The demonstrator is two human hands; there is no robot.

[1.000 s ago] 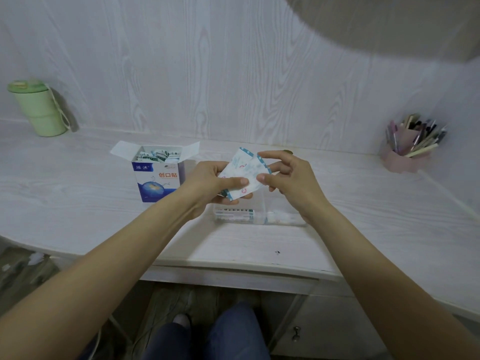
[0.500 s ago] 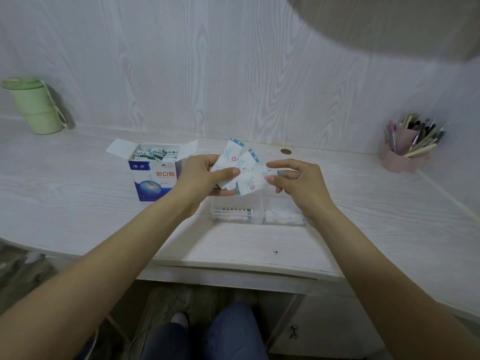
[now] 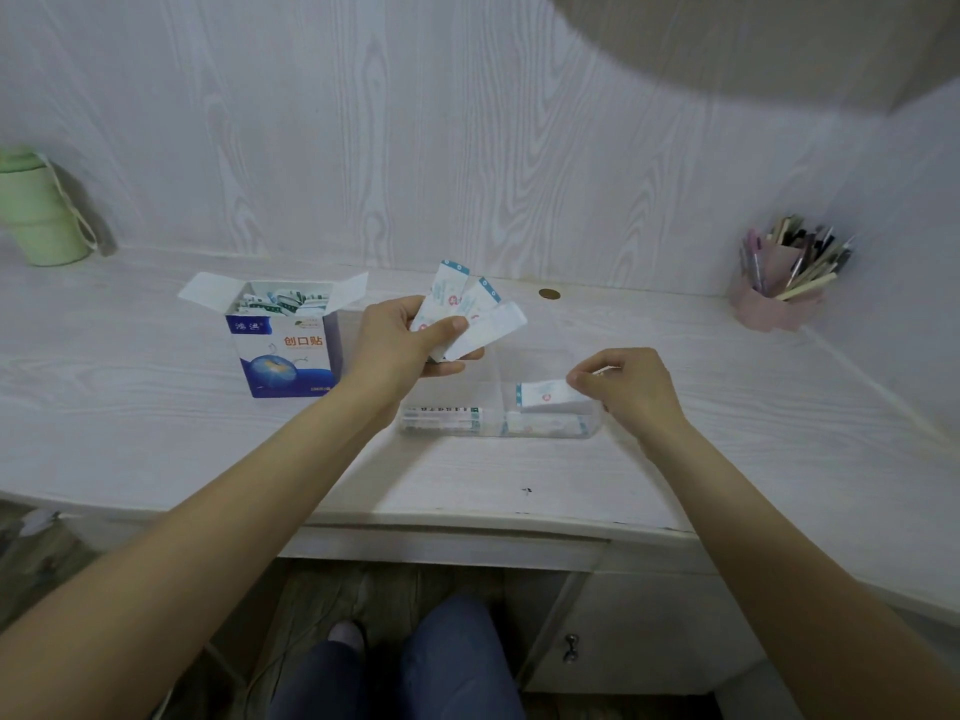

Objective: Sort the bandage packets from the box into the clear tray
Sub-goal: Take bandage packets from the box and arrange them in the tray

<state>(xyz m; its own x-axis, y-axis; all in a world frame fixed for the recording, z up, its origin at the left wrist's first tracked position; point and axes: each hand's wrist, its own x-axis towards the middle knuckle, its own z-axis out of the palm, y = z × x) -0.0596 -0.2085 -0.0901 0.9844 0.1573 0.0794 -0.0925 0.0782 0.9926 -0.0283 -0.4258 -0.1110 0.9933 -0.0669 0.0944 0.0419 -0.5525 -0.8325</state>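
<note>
An open blue-and-white bandage box [image 3: 283,356] stands on the desk with several packets showing inside. My left hand [image 3: 400,345] holds a fan of three white bandage packets [image 3: 467,314] above the clear tray [image 3: 587,428]. My right hand [image 3: 631,387] pinches one white packet [image 3: 543,394] by its end, low over the tray's right compartment. Green-printed packets [image 3: 441,415] lie in the left compartment, and white packets [image 3: 540,423] lie in the right one.
A green lidded cup [image 3: 36,210] stands at the far left against the wall. At the far right sits a pink holder full of pens [image 3: 784,283]. A small coin [image 3: 549,294] lies behind the tray. The desk's front edge runs just below my forearms.
My right hand took one packet out of the fan and carried it down and right into the tray's right compartment. My left hand stayed in place with the remaining packets.
</note>
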